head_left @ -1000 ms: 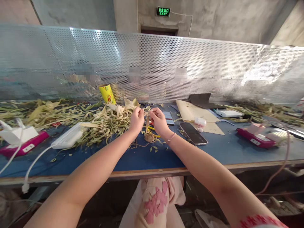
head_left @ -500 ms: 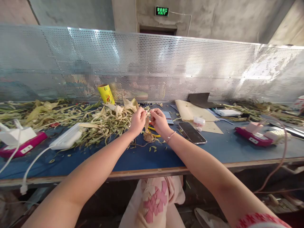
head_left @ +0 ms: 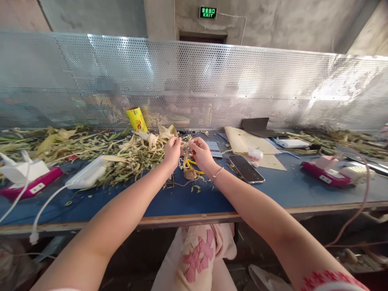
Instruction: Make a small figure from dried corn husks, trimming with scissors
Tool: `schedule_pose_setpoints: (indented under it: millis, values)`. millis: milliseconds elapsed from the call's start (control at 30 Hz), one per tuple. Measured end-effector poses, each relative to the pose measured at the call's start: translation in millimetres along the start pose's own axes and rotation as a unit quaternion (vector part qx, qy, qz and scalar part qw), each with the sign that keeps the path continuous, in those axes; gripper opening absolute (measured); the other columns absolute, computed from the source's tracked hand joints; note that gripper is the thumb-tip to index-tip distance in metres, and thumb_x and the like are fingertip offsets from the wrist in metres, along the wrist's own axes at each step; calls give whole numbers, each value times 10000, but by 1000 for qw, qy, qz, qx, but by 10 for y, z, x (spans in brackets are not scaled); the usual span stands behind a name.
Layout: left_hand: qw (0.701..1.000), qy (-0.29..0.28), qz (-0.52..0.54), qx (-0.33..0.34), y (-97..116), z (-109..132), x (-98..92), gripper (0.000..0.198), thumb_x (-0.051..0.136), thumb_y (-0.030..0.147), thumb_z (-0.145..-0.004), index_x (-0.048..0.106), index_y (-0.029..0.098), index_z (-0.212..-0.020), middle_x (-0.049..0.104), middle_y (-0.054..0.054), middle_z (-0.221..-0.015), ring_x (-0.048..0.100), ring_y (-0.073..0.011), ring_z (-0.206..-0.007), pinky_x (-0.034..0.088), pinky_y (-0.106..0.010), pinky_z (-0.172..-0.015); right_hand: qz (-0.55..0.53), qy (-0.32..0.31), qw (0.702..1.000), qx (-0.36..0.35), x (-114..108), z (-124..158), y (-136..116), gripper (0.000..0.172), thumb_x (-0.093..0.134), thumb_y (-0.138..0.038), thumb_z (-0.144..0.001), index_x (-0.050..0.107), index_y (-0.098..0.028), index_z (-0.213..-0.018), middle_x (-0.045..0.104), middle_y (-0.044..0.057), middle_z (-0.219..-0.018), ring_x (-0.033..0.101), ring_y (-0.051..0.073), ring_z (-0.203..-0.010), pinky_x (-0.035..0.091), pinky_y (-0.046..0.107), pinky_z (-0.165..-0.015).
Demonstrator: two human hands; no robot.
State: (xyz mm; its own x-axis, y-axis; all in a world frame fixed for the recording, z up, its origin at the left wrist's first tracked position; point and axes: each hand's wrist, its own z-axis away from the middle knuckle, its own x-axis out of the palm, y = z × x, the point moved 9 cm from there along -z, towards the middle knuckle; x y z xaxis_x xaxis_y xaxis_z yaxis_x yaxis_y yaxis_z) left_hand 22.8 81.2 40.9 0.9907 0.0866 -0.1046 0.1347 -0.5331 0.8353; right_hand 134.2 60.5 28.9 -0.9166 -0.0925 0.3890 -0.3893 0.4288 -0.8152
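Note:
Above the blue tabletop, my left hand (head_left: 172,152) is closed in a pinch beside the heap of dried plant strips (head_left: 136,155). To its right, my right hand (head_left: 201,153) has its fingers pinched together, with a bracelet at the wrist. A pale dried strip (head_left: 186,155) hangs between the two hands, its ends hidden by the fingers. Just below lies a round brown woven piece (head_left: 190,174), with a yellow-handled tool (head_left: 198,172) partly behind it.
Right of my hands lie a phone (head_left: 246,169), a small white container (head_left: 255,154) and brown paper (head_left: 269,162). Power strips (head_left: 326,176) (head_left: 38,186) sit at both sides. A yellow tube (head_left: 136,119) stands by the perforated screen (head_left: 206,81).
My hands have moved slightly apart, the left one a little to the left and down. The strip between them now shows more.

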Motion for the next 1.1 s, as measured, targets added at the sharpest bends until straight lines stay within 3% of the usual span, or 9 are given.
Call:
schedule_pose_setpoints:
  millis: [100, 233, 467, 633, 867, 967, 1100]
  values:
    - [994, -19, 80, -70, -58, 25, 35, 321, 439, 437, -815, 275, 216, -650, 174, 96, -451, 209, -48, -341, 195, -224, -407, 0, 15, 1000, 9, -59, -15, 15, 186, 626, -307, -632, 476, -195, -635, 383, -94, -465, 310, 41, -431, 248, 192, -440]
    - [983, -79, 131, -101, -32, 92, 128, 310, 482, 417, -798, 299, 214, -654, 179, 101, -432, 176, -44, -329, 172, -220, -394, 20, 10, 1000, 22, -117, -35, 51, 207, 620, -334, -634, 461, -201, -635, 376, -96, -454, 314, 45, -420, 247, 192, -426]
    - [972, -101, 150, -150, -115, 157, 196, 402, 376, 557, -798, 371, 197, -621, 346, 48, -448, 342, -68, -374, 300, -235, -411, 33, -33, 999, 22, -67, -35, 82, 230, 605, -381, -660, 452, -210, -678, 372, -106, -444, 322, 46, -411, 237, 179, -411]
    - [992, -72, 64, -85, -72, 143, 138, 387, 491, 524, -753, 376, 192, -590, 367, 51, -460, 358, -71, -394, 294, -223, -417, 58, -49, 997, 34, -19, -23, 112, 257, 614, -407, -653, 453, -209, -687, 413, -98, -483, 362, 46, -439, 282, 178, -431]
    - [988, -49, -132, 56, 285, 143, 10, 345, 449, 356, -807, 330, 187, -531, 340, 47, -445, 353, -88, -453, 268, -237, -482, 101, -49, 994, -6, -13, -13, -9, 228, 590, -393, -685, 466, -202, -669, 421, -87, -486, 365, 52, -448, 295, 195, -447]
    - [989, -48, -131, 46, 300, 134, -3, 343, 434, 326, -816, 313, 188, -526, 334, 50, -435, 346, -89, -448, 267, -239, -490, 118, -52, 991, -27, 9, 8, -74, 209, 583, -367, -700, 461, -204, -655, 416, -85, -483, 362, 57, -455, 292, 199, -453]
    - [997, -42, -71, -11, 160, 118, 8, 317, 411, 318, -830, 330, 194, -549, 352, 52, -437, 370, -95, -438, 280, -237, -489, 137, -55, 988, -50, 32, 28, -120, 201, 576, -338, -713, 453, -203, -628, 446, -73, -501, 399, 64, -474, 331, 209, -486]
